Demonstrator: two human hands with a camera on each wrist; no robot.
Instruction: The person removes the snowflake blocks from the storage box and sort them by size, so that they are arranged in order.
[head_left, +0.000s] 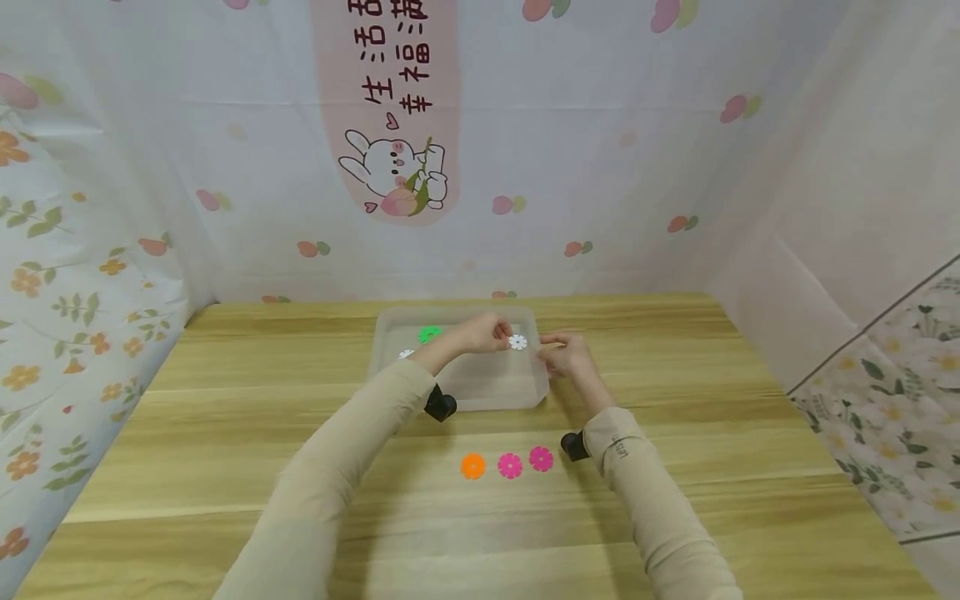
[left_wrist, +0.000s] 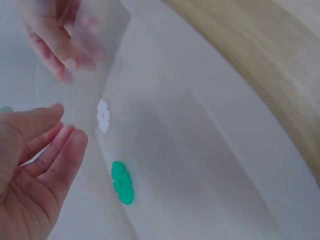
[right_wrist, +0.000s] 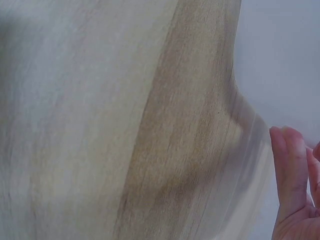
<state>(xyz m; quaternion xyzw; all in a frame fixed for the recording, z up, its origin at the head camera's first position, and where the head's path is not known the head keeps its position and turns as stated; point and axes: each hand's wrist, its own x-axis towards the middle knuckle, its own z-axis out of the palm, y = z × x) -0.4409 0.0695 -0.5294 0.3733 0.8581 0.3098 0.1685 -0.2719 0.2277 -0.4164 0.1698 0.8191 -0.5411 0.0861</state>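
Observation:
A translucent white plastic tray (head_left: 457,400) sits toward the back of the table. My left hand (head_left: 483,333) hovers over its inside, fingertips close to a white flower-shaped disc (head_left: 517,342). The left wrist view shows the thumb and fingers of this hand (left_wrist: 37,170) apart with nothing between them. Beyond its fingertips lie a white disc (left_wrist: 103,116) and a green disc (left_wrist: 122,182). My right hand (head_left: 567,357) holds the tray's right side at the rim, some fingers showing blurred through the wall. In the right wrist view its fingertips (right_wrist: 295,135) meet the tray edge.
Inside the tray's left part are a green disc (head_left: 430,333) and another white disc (head_left: 406,353), partly covered by my left arm. An orange disc (head_left: 473,466) and two pink discs (head_left: 510,465) lie in a row on the wooden table (head_left: 675,500) in front. A patterned cloth (head_left: 525,150) hangs behind.

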